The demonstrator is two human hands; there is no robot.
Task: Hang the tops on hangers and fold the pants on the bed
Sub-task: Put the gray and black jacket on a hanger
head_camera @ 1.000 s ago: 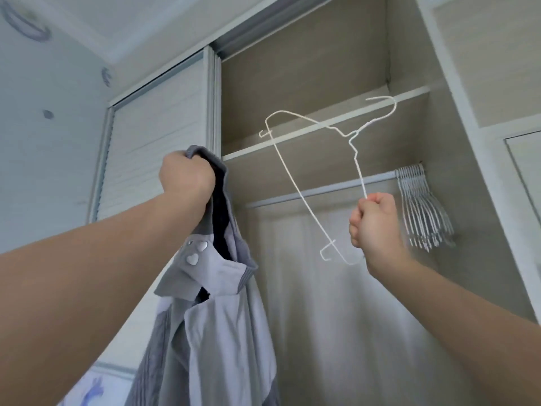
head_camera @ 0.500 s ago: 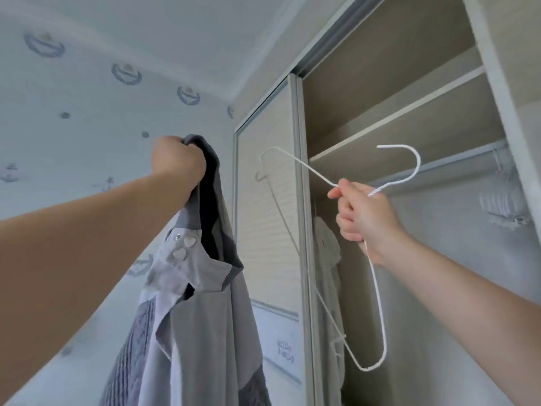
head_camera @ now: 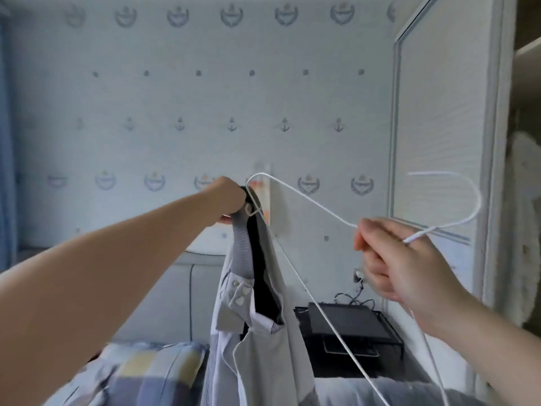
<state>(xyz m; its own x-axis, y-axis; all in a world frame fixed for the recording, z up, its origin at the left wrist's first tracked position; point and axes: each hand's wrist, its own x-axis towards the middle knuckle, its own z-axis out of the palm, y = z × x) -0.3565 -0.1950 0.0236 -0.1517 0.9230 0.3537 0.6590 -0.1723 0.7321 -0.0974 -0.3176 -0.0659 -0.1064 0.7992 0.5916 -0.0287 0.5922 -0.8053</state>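
Note:
A grey top (head_camera: 257, 341) with a dark inner collar and small heart-shaped buttons hangs from my left hand (head_camera: 227, 202), which grips it at the neck, held up at mid-frame. My right hand (head_camera: 392, 265) is closed on a white wire hanger (head_camera: 307, 200) just below its hook. The hook curves up to the right of that hand. One shoulder end of the hanger touches the top's neck right beside my left hand. The hanger's lower wire runs down across the top toward the bottom right.
A bed with a checked pillow (head_camera: 146, 367) and a padded headboard (head_camera: 181, 291) lies below. A black wire rack (head_camera: 351, 329) with cables stands next to it. The wardrobe's sliding door (head_camera: 445, 127) fills the right, with a white fluffy garment (head_camera: 524, 230) hanging inside.
My view has swung left and down, from the wardrobe to the bed wall. My right hand has brought the hanger over, so its shoulder end now meets the top's neck.

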